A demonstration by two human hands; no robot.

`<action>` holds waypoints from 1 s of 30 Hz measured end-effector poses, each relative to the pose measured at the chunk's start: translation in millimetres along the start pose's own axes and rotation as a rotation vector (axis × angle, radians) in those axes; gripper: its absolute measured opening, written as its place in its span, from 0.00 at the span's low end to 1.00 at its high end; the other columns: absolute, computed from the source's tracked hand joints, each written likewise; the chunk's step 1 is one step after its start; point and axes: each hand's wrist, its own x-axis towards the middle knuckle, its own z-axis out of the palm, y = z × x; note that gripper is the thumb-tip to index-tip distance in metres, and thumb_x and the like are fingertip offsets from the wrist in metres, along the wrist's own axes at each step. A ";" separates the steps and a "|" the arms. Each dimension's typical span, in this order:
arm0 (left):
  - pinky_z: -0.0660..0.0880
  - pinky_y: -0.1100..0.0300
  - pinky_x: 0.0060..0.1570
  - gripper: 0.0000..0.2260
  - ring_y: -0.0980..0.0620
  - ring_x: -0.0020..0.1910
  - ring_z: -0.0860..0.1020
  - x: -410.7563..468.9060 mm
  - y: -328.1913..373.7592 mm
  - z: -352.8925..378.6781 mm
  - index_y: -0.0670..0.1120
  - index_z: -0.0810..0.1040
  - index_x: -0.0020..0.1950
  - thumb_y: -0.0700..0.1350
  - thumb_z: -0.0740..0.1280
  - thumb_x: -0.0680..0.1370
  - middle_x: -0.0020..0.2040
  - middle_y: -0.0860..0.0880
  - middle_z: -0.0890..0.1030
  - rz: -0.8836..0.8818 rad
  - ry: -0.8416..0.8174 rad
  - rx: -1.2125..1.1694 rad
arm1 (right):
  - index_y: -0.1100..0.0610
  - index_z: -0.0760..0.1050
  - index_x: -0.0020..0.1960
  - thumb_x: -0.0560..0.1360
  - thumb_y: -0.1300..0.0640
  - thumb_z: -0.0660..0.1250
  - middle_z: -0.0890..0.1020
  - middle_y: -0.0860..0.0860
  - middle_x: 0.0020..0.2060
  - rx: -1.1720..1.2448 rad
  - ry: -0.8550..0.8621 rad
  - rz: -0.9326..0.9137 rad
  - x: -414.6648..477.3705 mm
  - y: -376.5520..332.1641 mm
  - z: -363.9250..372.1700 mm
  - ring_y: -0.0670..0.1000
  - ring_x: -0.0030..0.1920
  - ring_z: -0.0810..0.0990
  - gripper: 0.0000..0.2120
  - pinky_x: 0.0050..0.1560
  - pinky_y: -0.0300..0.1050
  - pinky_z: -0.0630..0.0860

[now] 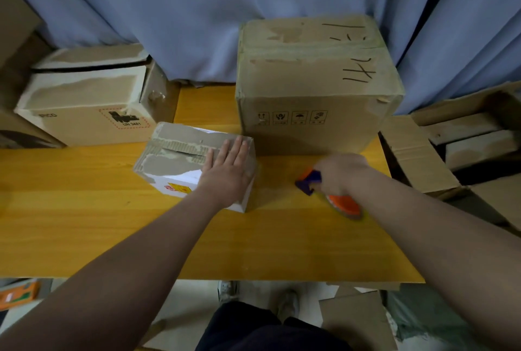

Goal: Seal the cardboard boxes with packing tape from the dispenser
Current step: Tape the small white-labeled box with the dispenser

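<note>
Our right hand (pixel 342 173) is curled around the tape dispenser (pixel 345 205), whose purple head points left toward the small box (pixel 174 161). The dispenser is near that box, to its right and clear of it, above the yellow table (pixel 253 238). Our left hand (pixel 225 167) lies flat, fingers straight, on the right end of the small box's top. The open seam between its 2 flaps runs the long way, left to right, leading away from the dispenser. We judge the tape should start at the near end, under our palm. 2 other boxes stand behind the small box: a large brown box (pixel 313 125) to its right and a white box (pixel 84 102) to its left.
</note>
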 end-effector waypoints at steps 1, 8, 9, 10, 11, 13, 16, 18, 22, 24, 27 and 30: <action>0.37 0.48 0.74 0.28 0.49 0.76 0.36 -0.8 -5.0 -1.0 0.48 0.35 0.77 0.53 0.47 0.83 0.77 0.51 0.35 0.030 -0.009 0.004 | 0.49 0.69 0.67 0.77 0.44 0.63 0.77 0.52 0.55 0.181 0.036 -0.003 4.5 11.8 7.0 0.55 0.53 0.77 0.21 0.47 0.46 0.74; 0.36 0.53 0.73 0.27 0.53 0.77 0.42 -21.3 -58.4 1.9 0.48 0.38 0.77 0.52 0.49 0.84 0.74 0.54 0.36 0.279 0.067 0.192 | 0.60 0.62 0.69 0.78 0.45 0.63 0.75 0.56 0.55 1.259 0.037 0.201 12.5 20.1 58.1 0.57 0.53 0.77 0.27 0.49 0.51 0.74; 0.36 0.54 0.74 0.27 0.53 0.77 0.42 -24.7 -62.9 2.5 0.48 0.38 0.77 0.52 0.49 0.84 0.75 0.53 0.37 0.277 0.071 0.226 | 0.60 0.63 0.69 0.79 0.44 0.62 0.75 0.57 0.54 1.267 0.013 0.237 13.3 17.9 69.3 0.57 0.51 0.76 0.26 0.48 0.51 0.74; 0.37 0.54 0.74 0.27 0.53 0.77 0.42 -27.6 -66.1 3.6 0.48 0.39 0.77 0.52 0.49 0.84 0.77 0.52 0.39 0.266 0.070 0.240 | 0.61 0.65 0.68 0.80 0.45 0.60 0.75 0.57 0.52 1.266 0.017 0.253 14.1 13.5 79.2 0.57 0.50 0.76 0.24 0.48 0.51 0.73; 0.38 0.54 0.75 0.27 0.53 0.77 0.43 -30.2 -67.5 4.4 0.47 0.40 0.78 0.52 0.49 0.84 0.78 0.51 0.41 0.252 0.067 0.229 | 0.62 0.67 0.66 0.81 0.46 0.59 0.76 0.59 0.51 1.261 0.036 0.252 14.4 8.1 87.8 0.58 0.50 0.75 0.22 0.47 0.51 0.71; 0.39 0.55 0.74 0.27 0.52 0.77 0.45 -34.6 -68.0 5.9 0.46 0.43 0.78 0.53 0.50 0.83 0.78 0.50 0.45 0.237 0.065 0.144 | 0.65 0.71 0.62 0.82 0.48 0.57 0.76 0.62 0.49 1.243 0.070 0.249 17.6 -1.2 103.7 0.61 0.48 0.75 0.20 0.45 0.50 0.68; 0.39 0.56 0.74 0.28 0.51 0.77 0.46 -38.1 -68.7 8.3 0.45 0.47 0.78 0.52 0.54 0.83 0.79 0.48 0.48 0.242 0.075 -0.005 | 0.64 0.72 0.54 0.82 0.50 0.57 0.74 0.58 0.40 1.188 0.098 0.237 20.5 -11.9 112.4 0.60 0.46 0.73 0.16 0.41 0.49 0.66; 0.39 0.56 0.74 0.28 0.51 0.77 0.46 -39.1 -68.4 8.3 0.45 0.48 0.78 0.52 0.54 0.82 0.79 0.48 0.48 0.247 0.085 -0.050 | 0.60 0.73 0.61 0.81 0.53 0.60 0.75 0.59 0.48 1.005 0.231 0.227 24.1 -17.7 110.6 0.62 0.55 0.73 0.14 0.49 0.51 0.70; 0.38 0.56 0.73 0.28 0.51 0.77 0.46 -39.4 -68.3 8.9 0.45 0.49 0.78 0.53 0.54 0.82 0.79 0.49 0.49 0.258 0.113 -0.092 | 0.53 0.69 0.69 0.78 0.49 0.65 0.72 0.49 0.59 1.183 0.487 -0.031 5.7 -61.2 70.4 0.51 0.62 0.71 0.21 0.60 0.45 0.68; 0.39 0.55 0.73 0.28 0.50 0.77 0.47 -39.5 -69.5 10.6 0.44 0.50 0.78 0.54 0.54 0.83 0.78 0.48 0.50 0.266 0.126 -0.094 | 0.48 0.70 0.66 0.78 0.41 0.60 0.73 0.42 0.54 1.487 0.155 -0.112 -2.0 -93.0 46.1 0.45 0.57 0.72 0.20 0.58 0.43 0.67; 0.40 0.53 0.74 0.28 0.49 0.77 0.48 -40.1 -70.5 11.6 0.45 0.50 0.78 0.55 0.52 0.82 0.78 0.47 0.50 0.273 0.126 -0.077 | 0.47 0.74 0.63 0.67 0.26 0.60 0.79 0.44 0.56 1.521 -0.075 -0.193 3.2 -121.9 30.2 0.48 0.60 0.75 0.34 0.64 0.49 0.69; 0.40 0.53 0.74 0.28 0.50 0.77 0.46 -39.3 -69.7 12.9 0.46 0.50 0.78 0.55 0.54 0.82 0.79 0.48 0.49 0.264 0.124 -0.052 | 0.51 0.79 0.53 0.69 0.36 0.70 0.83 0.48 0.51 1.525 -0.061 -0.221 11.2 -124.7 34.1 0.50 0.55 0.79 0.21 0.60 0.47 0.73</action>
